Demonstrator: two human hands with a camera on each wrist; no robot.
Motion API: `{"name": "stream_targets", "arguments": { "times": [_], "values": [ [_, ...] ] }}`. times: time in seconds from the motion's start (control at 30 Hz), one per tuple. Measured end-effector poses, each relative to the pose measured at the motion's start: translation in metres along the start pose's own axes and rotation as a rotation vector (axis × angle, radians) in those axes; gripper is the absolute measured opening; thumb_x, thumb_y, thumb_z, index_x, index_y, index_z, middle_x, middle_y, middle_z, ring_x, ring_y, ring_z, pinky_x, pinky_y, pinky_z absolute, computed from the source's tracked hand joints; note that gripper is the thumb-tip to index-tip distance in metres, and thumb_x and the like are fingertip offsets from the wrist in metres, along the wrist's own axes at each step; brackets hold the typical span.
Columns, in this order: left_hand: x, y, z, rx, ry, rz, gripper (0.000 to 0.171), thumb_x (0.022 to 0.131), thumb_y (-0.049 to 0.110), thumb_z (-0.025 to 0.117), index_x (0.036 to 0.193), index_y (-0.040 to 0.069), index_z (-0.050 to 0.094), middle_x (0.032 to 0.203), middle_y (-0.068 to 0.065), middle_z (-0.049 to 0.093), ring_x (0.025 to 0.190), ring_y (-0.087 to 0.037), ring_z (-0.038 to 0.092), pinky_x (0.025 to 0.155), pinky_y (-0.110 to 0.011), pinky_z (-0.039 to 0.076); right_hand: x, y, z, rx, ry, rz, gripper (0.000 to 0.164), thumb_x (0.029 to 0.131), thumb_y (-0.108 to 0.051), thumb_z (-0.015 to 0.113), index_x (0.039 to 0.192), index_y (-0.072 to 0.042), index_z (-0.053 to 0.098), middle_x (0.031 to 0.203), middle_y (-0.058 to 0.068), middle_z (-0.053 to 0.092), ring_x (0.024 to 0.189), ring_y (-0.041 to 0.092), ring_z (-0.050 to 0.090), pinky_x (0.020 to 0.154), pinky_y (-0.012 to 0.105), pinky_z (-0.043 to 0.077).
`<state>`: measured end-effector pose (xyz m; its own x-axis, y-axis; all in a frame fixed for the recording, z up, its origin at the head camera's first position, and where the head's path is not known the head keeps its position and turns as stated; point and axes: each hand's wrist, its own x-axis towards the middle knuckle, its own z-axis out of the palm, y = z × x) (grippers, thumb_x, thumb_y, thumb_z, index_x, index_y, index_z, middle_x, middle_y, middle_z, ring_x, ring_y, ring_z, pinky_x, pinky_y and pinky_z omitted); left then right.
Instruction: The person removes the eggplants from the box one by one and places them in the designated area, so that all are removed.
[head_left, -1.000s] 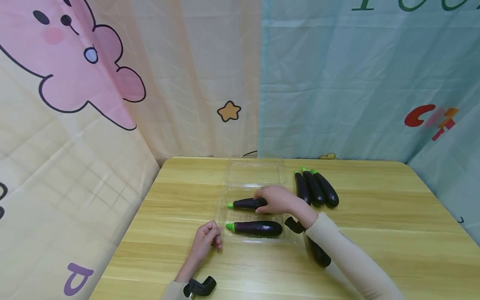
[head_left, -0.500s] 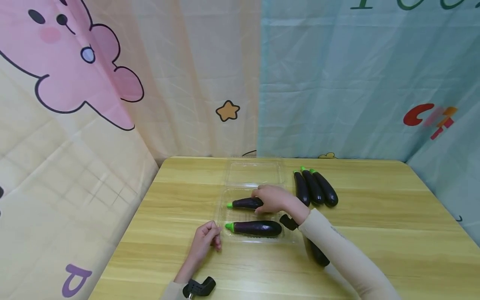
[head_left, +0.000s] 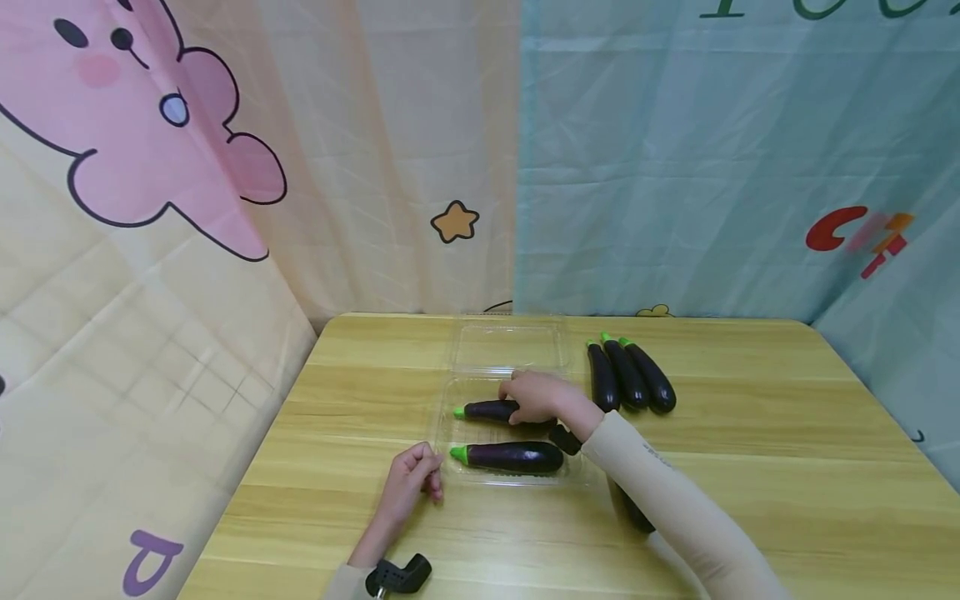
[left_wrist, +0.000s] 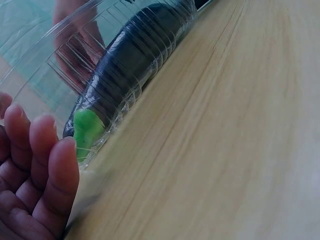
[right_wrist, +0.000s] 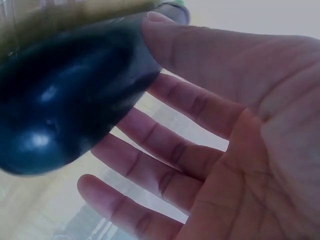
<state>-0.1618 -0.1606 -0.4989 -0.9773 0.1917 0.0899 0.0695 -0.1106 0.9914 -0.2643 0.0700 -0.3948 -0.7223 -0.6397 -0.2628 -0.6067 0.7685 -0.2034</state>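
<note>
Tabletop (head_left: 750, 433) below, eggplant (right_wrist: 70, 100) lies between thumb (right_wrist: 210, 55) and fingers (right_wrist: 152, 133).

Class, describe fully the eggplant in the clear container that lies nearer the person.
The eggplant is glossy, smooth and nearly black, with a bright green stem end, widening toward its rounded end. It lies sideways in the open plastic container, stem end leftward. The left hand is near the stem end, not holding it.

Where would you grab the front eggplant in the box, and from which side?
Probably around its middle, from above, with fingers across it: the eggplant lies on its side, stem to the left, and the box walls it in low down, while the lid is open. The round, glossy thick end might slip.
</note>
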Motion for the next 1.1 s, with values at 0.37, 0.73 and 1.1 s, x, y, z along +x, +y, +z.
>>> {"name": "stream_targets", "arguments": {
  "times": [0.37,0.73,1.1],
  "values": [
    [0.000,0.001,0.001,0.006,0.005,-0.007,0.033,0.094,0.005,0.051,0.072,-0.012,0.034,0.057,-0.003,0.050,0.049,-0.014,0.051,0.046,-0.025,0.048,0.004,0.001,0.009,0.016,-0.052,0.013,0.033,0.087,-0.024,0.070,0.114,-0.007,0.061,0.106,0.007,0.063,0.096,0.020,0.058,0.088,0.038,0.046],
    [0.001,0.000,-0.001,0.006,0.006,-0.007,0.033,0.094,0.005,0.051,0.071,-0.011,0.035,0.057,-0.003,0.050,0.048,-0.013,0.052,0.046,-0.025,0.049,0.003,0.003,0.009,0.017,-0.056,0.002,0.036,0.087,-0.029,0.070,0.115,-0.009,0.060,0.106,0.008,0.064,0.097,0.022,0.059,0.087,0.039,0.046],
    [0.001,-0.001,-0.001,-0.005,0.008,-0.008,0.033,0.094,0.004,0.051,0.071,-0.013,0.034,0.056,-0.003,0.049,0.048,-0.013,0.051,0.046,-0.025,0.048,0.003,0.008,0.014,-0.004,0.010,-0.015,0.036,0.082,-0.033,0.074,0.110,-0.013,0.062,0.102,0.005,0.064,0.091,0.021,0.060,0.082,0.039,0.048]
  ]
}}
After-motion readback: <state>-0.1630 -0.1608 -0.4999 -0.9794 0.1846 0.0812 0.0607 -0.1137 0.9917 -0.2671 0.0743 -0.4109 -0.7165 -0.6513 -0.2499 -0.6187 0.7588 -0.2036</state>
